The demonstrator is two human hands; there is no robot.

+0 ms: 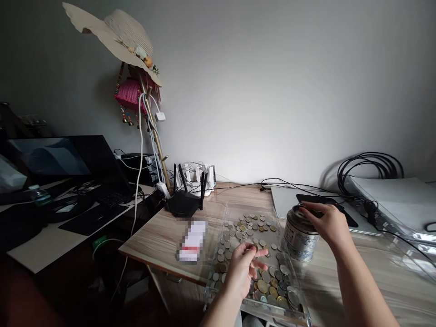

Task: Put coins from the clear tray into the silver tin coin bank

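Note:
My left hand (242, 269) is over a clear plastic tray (223, 218), with a coin (255, 247) pinched between thumb and forefinger and the other fingers partly stretched out. Many loose coins (262, 286), silver and gold-coloured, lie spread on the tray's floor. To the right of the tray stands a round tin (301, 243) with a blue-and-white pattern and a dark top. My right hand (329, 221) reaches over this tin, its fingertips brought together at the top. Whatever they may hold there is hidden.
A pixelated white paper or packet (192, 240) lies left of the tray. Behind it stands a black router (184, 203). A silver laptop (282, 202), black cables (369, 165) and a clear box (391, 195) are at the right. A sun hat (126, 34) hangs on a stand.

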